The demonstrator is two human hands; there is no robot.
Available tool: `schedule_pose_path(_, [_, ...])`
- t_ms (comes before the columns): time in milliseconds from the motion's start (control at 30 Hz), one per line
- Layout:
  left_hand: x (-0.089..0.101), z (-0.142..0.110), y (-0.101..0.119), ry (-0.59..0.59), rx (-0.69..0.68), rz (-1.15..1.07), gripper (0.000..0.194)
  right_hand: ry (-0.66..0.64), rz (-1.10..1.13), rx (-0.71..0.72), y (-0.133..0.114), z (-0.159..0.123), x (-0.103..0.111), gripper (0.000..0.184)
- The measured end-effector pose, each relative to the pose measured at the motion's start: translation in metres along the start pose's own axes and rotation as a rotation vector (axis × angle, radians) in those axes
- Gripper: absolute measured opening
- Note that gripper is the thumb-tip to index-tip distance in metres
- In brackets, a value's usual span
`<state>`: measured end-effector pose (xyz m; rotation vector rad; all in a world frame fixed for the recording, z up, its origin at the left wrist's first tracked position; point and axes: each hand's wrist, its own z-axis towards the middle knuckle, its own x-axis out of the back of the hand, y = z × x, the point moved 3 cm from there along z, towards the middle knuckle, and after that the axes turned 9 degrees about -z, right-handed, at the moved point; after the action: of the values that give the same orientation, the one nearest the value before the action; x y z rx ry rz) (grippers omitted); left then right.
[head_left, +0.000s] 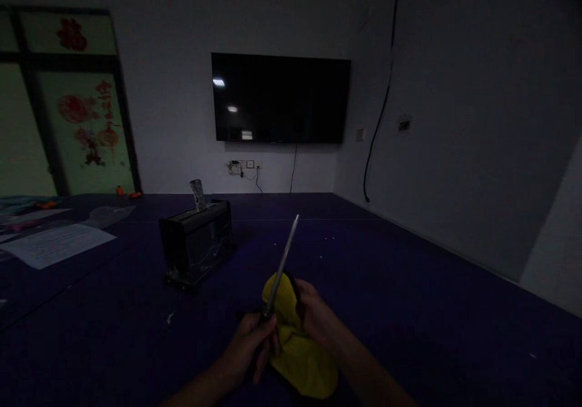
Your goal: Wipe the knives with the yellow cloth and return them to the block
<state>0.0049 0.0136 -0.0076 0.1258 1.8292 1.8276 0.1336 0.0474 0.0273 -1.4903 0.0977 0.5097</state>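
My left hand (251, 341) is closed round the dark handle of a slim metal rod (286, 250). The rod slants up and to the right, its bare tip pointing away from me. A yellow cloth (305, 361) with a dark edge lies behind and below the rod, hanging down between my hands. My right hand (314, 311) grips the cloth's upper right side, with the fingers partly hidden by it. Whether the cloth touches the rod's shaft I cannot tell.
Left of my hands stands a black box (175, 246) with a see-through side, a patterned handle (197, 195) sticking up from its top. Printed paper (59, 243) lies farther left on the dark blue surface (409, 310). Small white scraps are scattered about. A television (282, 97) hangs on the far wall.
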Motion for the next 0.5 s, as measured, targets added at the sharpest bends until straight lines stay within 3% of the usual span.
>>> schedule_pose_path(167, [-0.002, -0.002, 0.002, 0.029, -0.009, 0.012, 0.054, -0.176, -0.08, 0.009, 0.002, -0.004, -0.014, 0.03])
schedule_pose_path(500, [-0.003, -0.002, 0.002, 0.015, 0.034, 0.013, 0.055, -0.245, -0.23, -0.072, 0.014, -0.008, -0.018, 0.038])
